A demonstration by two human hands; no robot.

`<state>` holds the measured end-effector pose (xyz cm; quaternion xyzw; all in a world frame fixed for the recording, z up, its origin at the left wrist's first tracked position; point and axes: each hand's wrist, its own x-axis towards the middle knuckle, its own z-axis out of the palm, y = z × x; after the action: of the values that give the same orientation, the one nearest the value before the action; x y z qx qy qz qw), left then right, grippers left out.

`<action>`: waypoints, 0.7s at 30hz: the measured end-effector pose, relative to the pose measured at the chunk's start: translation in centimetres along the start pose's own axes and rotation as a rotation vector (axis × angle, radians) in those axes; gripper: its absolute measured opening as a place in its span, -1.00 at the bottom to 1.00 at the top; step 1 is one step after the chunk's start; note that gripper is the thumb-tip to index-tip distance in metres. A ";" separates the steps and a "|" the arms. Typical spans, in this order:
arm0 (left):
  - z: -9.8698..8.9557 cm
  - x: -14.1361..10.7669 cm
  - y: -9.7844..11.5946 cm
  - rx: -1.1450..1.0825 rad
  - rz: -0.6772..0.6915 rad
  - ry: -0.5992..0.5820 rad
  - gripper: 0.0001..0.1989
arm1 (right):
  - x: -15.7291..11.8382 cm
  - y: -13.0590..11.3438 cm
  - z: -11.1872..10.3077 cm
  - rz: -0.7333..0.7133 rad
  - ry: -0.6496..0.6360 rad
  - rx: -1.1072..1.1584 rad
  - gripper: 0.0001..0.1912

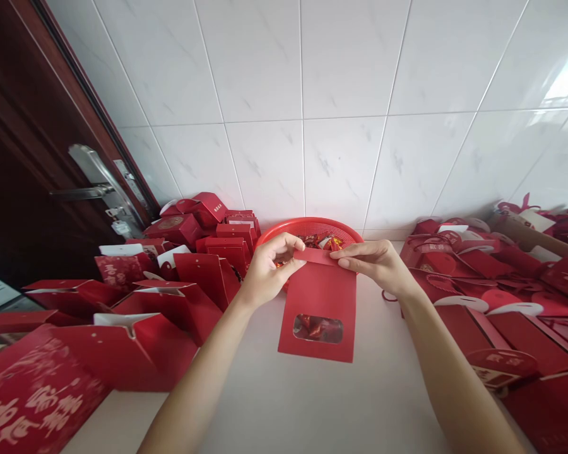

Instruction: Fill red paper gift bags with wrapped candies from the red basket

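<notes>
A red paper gift bag (319, 287) with a clear oval window is held up in front of me, over the white table. Wrapped candies show through the window near its bottom. The bag's top edge is folded over into a narrow flap. My left hand (272, 268) pinches the left end of this fold between thumb and fingers. At the right end, my right hand (376, 265) pinches the fold in the same way. Just behind the bag stands a red plastic basket (307, 222) holding wrapped candies (329, 242), partly hidden by the bag and my hands.
Several red gift bags (127, 347) and boxes crowd the left side. On the right lie many red gift boxes (478, 252) and a cardboard box (525, 233). A white tiled wall (265, 63) rises behind the white table (312, 403). A dark door (23, 126) stands at left.
</notes>
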<state>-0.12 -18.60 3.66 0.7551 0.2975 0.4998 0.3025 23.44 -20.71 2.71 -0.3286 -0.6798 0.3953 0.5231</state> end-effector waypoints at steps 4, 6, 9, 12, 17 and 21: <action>0.0 -0.1 0.0 -0.009 -0.009 0.006 -0.84 | 0.0 -0.1 0.4 0.010 0.028 -0.006 -0.67; 0.1 -0.2 0.0 -0.020 -0.012 0.017 -0.83 | 0.0 -0.3 0.5 0.037 0.003 -0.026 -0.65; 0.1 -0.3 0.0 -0.039 -0.007 0.037 -0.80 | 0.0 -0.5 0.7 0.075 -0.044 -0.061 -0.62; -0.2 -0.5 0.0 -0.049 -0.028 -0.001 -0.69 | -0.1 -0.6 0.8 0.067 -0.044 -0.106 -0.57; -1.2 -0.6 0.0 -0.062 0.002 -0.139 -0.56 | -0.2 -0.8 0.8 0.014 -0.053 -0.159 -0.57; -1.2 -0.5 0.3 -0.056 -0.046 -0.173 -0.63 | -0.3 -1.2 0.8 0.006 -0.056 -0.183 -0.57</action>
<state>-1.41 -18.95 3.96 0.7797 0.2735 0.4338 0.3593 22.69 -21.69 3.52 -0.3658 -0.7265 0.3423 0.4704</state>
